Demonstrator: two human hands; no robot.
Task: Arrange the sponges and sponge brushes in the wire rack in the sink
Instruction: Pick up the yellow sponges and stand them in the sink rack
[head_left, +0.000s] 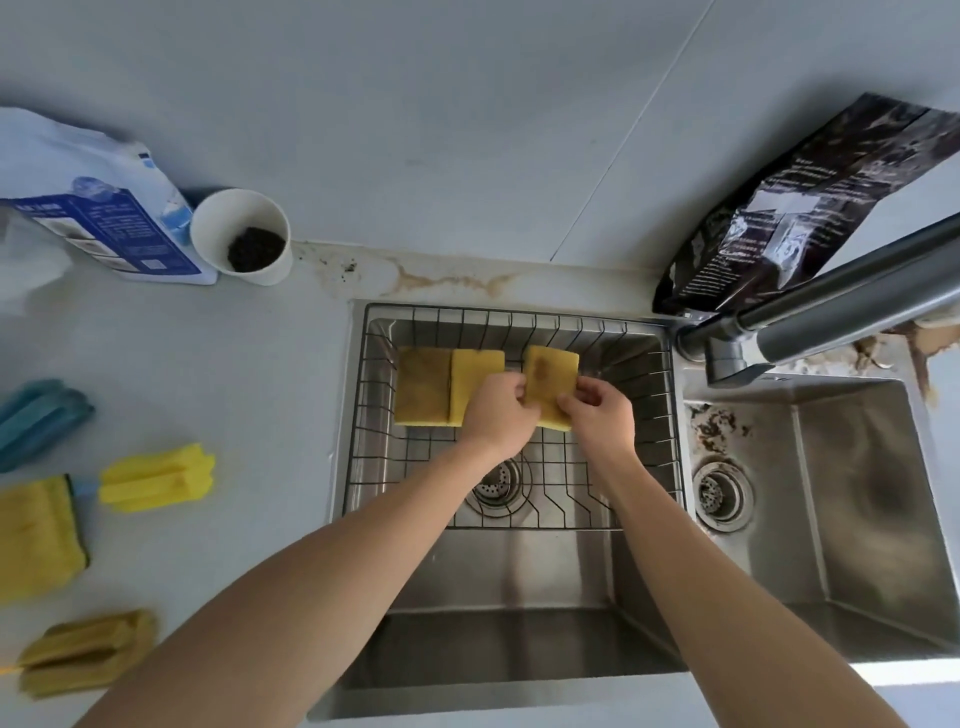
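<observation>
Stainless-steel double sink (519, 623), left basin: black wire rack (519, 499) against its far wall, holding two flat yellow sponges (447, 387) side by side at the rack's far left corner. Left hand (496, 413) and right hand (602, 421) together grip a third, stained yellow sponge (548, 379) just right of that pair. Grey worktop (208, 364), left edge: yellow ridged sponge brush (158, 478), teal sponge brush (41, 421).
</observation>
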